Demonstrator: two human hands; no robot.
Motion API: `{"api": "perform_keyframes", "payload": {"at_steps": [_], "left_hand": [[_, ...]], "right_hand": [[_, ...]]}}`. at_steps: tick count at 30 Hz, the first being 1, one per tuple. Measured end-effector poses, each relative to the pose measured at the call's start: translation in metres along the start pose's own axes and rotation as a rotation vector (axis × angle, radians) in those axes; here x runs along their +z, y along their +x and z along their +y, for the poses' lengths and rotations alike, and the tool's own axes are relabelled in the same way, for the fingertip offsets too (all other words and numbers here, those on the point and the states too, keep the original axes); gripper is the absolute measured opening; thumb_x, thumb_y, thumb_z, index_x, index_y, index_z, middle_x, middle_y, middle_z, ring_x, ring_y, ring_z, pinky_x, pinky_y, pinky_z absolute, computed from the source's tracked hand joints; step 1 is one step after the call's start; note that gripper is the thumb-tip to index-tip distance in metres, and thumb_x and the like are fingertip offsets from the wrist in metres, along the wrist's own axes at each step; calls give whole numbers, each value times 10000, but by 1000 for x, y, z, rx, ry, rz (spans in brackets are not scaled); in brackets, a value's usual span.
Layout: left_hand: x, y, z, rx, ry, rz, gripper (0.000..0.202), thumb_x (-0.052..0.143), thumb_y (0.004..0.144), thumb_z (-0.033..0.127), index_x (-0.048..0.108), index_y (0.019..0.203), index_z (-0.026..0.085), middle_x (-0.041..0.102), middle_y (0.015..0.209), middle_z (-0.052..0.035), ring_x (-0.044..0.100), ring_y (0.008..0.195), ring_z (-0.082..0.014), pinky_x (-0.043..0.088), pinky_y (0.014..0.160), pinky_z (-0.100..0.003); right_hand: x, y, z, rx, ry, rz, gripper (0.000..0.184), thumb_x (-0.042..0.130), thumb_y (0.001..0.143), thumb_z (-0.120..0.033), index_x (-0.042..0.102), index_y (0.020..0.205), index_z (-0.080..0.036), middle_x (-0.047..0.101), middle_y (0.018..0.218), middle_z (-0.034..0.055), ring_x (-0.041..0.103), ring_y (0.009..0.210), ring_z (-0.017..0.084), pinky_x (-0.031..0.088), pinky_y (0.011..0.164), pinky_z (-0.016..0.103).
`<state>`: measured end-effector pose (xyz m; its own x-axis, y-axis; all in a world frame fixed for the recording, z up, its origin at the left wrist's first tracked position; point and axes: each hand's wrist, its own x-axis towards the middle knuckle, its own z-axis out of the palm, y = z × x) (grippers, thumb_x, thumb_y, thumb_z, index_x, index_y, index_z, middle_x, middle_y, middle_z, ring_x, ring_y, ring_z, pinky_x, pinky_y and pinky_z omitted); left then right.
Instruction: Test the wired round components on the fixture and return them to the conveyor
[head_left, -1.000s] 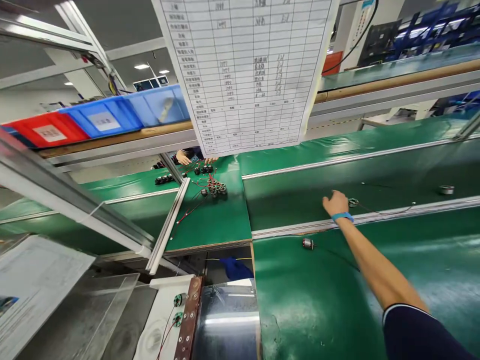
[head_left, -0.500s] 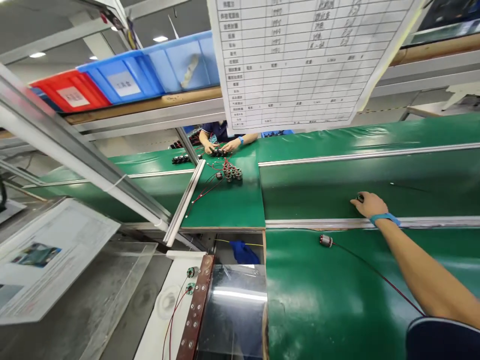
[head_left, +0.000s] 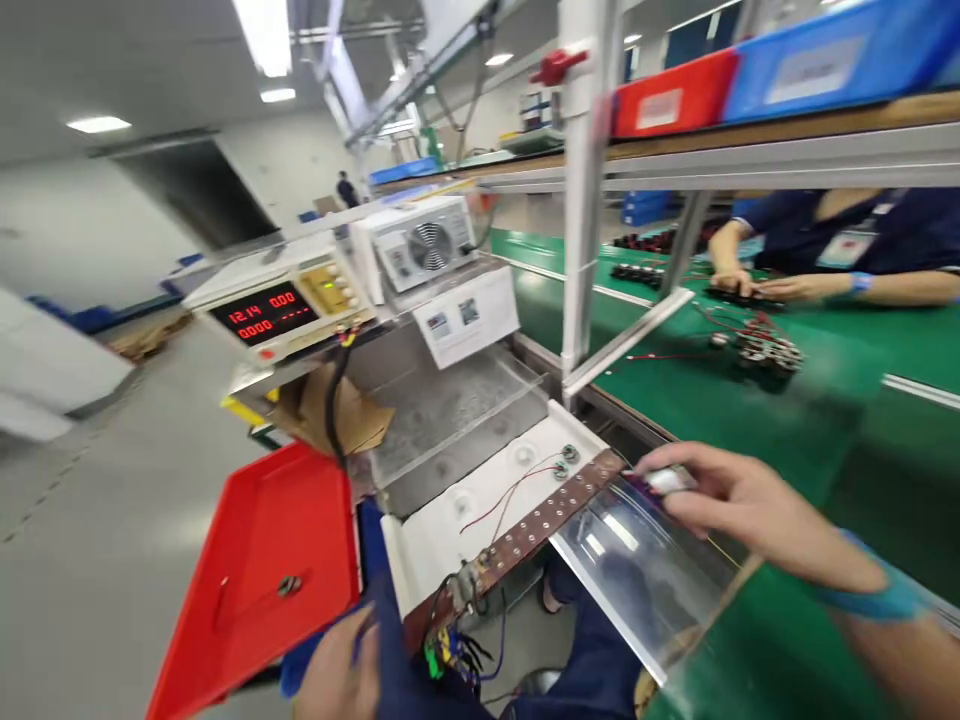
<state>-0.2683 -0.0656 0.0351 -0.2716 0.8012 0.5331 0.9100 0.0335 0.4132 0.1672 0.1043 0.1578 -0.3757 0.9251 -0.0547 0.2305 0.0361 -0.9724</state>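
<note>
My right hand (head_left: 739, 500), with a blue wristband, pinches a small silver motor (head_left: 670, 480) between thumb and fingers above the clear plastic sheet (head_left: 637, 560). Low in the view, my left hand (head_left: 341, 665) is smeared by motion near the red tray (head_left: 262, 530), so its fingers are hard to read. In that tray lies one small motor (head_left: 289, 585) with a thin lead. Two small motors (head_left: 565, 462) with red wires rest on the white fixture (head_left: 442, 520), beside its brown riveted strip (head_left: 540, 520).
A power supply (head_left: 277, 305) with red digits and a fan-fronted instrument (head_left: 427, 250) stand at the back left. A metal post (head_left: 581, 200) rises mid-view. Across the green bench (head_left: 675, 395), a co-worker's hands (head_left: 750, 285) handle dark parts near a pile of motors (head_left: 765, 345).
The view has swung left, bringing in the red tray and power supply. My right hand has come from the green bench to the clear sheet with a motor; my left hand has appeared.
</note>
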Motion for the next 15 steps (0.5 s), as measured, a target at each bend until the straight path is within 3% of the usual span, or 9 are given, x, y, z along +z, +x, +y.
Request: {"api": "perform_keyframes", "payload": {"at_steps": [2,4,5,7,8,11,13,15], "left_hand": [[21,11,29,-86,-210,-149,341,565,864,455,643,1114,236,707,1131,-74,646,1062,-244,512,934,-374],[46,25,70,-204,-510,-372,538,558,869,440,478,1353,219,569,1386,-103,516,1283,-260,428,1060,-397],[57,30,91,-243,-648,-413,604,583,846,462,449,1372,199,545,1408,-122,489,1306,-272,407,1073,-405],[75,34,123,-330,-873,-482,533,599,821,516,544,1218,165,657,1208,-135,582,1158,-271,438,1008,-395],[81,32,132,-423,-977,-501,459,564,834,547,580,1088,164,706,999,-108,642,984,-244,475,914,-375],[92,14,133,-759,-1208,-514,469,530,798,669,525,834,201,554,552,35,569,564,-151,440,611,-284],[96,-5,119,-907,-1260,-510,575,584,680,768,501,795,211,490,475,67,525,483,-132,367,519,-254],[98,-24,102,-980,-1266,-536,649,599,596,826,504,779,212,499,450,62,535,467,-136,338,493,-246]], "right_hand": [[68,32,-9,-24,178,-269,478,705,784,-517,613,1149,-223,646,811,37,547,551,126,445,496,259],[131,61,-8,-31,313,-461,498,676,817,-495,565,1205,-205,647,805,24,592,596,131,484,557,263],[159,77,-5,-37,336,-522,501,657,835,-477,541,1235,-200,650,802,19,609,618,136,496,588,269],[206,109,8,-77,240,-530,492,631,855,-419,511,1274,-193,662,825,23,631,671,148,503,640,281],[225,126,17,-114,110,-473,477,632,848,-375,515,1271,-190,673,864,35,639,713,159,499,669,286],[264,169,51,-190,-447,-283,369,640,801,-242,591,1161,-174,693,980,82,637,882,205,460,775,293],[281,187,77,-169,-727,-288,278,632,787,-216,634,1061,-168,701,987,95,629,946,227,432,801,283],[294,195,99,-143,-845,-328,238,623,790,-228,644,1019,-168,701,1004,98,633,960,231,424,791,269]]}}
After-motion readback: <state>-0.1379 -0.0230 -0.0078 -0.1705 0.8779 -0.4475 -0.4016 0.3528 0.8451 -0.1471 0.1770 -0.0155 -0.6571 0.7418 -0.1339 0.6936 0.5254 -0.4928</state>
